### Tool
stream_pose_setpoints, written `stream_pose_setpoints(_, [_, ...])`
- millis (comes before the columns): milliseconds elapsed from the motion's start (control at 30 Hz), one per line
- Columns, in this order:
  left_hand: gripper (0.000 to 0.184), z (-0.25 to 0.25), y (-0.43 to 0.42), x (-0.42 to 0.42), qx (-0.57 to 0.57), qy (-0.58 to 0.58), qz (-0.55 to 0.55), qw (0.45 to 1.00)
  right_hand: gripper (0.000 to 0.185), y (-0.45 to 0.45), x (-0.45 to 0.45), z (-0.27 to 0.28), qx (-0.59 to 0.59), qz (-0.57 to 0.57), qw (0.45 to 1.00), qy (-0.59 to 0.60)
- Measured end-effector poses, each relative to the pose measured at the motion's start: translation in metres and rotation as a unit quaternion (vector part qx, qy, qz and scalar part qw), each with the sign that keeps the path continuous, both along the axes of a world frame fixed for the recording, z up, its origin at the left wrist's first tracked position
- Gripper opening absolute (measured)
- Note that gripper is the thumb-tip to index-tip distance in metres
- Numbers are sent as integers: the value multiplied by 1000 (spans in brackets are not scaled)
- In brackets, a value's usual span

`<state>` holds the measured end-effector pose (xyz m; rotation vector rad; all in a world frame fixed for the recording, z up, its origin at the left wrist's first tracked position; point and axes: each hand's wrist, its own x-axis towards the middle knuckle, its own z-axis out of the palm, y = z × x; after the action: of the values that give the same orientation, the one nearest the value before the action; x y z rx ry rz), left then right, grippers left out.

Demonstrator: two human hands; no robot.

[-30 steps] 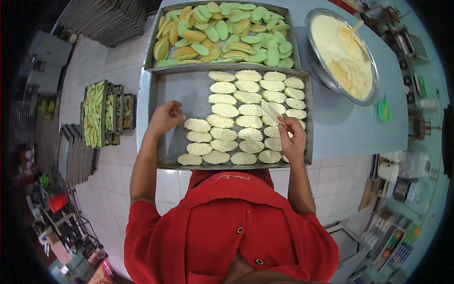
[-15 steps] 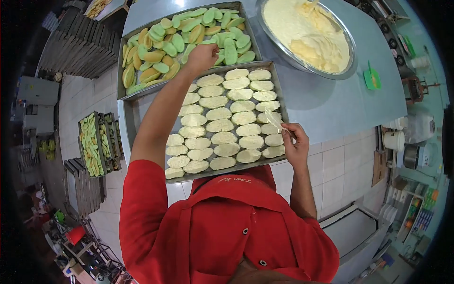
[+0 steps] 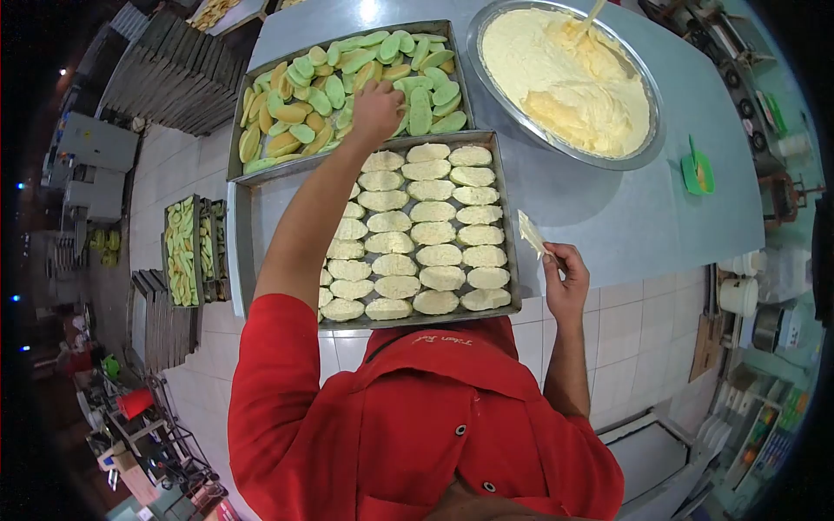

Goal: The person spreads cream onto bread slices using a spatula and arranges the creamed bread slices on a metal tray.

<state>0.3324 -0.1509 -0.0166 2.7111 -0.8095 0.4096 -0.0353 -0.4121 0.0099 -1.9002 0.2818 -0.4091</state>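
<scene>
My left hand [image 3: 379,113] reaches over the near side of the far tray [image 3: 236,130], its fingers partly spread and bent down onto green oval biscuits [image 3: 420,111]. Whether a biscuit lies under the fingertips is hidden. Between thumb and fingers of my right hand [image 3: 566,278] is a small spatula [image 3: 530,233] with pale cream on its blade, held just right of the near tray [image 3: 519,300]. Rows of oval biscuits topped with cream [image 3: 433,211] fill much of that near tray. My left forearm covers part of its left side.
A big metal bowl of pale cream [image 3: 591,82] stands at the back right of the table [image 3: 608,247], with a handle sticking out. A green dish [image 3: 698,174] sits farther right. Stacked trays [image 3: 174,74] and biscuit-filled trays [image 3: 182,252] stand to the left.
My right hand has shifted right, taking the spatula from above the near tray's edge to beside it. My left hand's fingers have opened over the green biscuits. The view has shifted slightly.
</scene>
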Motion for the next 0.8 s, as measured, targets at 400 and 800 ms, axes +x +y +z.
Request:
stream_pose_setpoints(400, [21, 14, 57, -90, -758, 320, 75, 563, 15, 33, 50, -13, 111, 72, 991, 1])
stream_pose_setpoints(800, [38, 13, 104, -240, -798, 504, 65, 323, 16, 155, 105, -12, 107, 262, 959, 22])
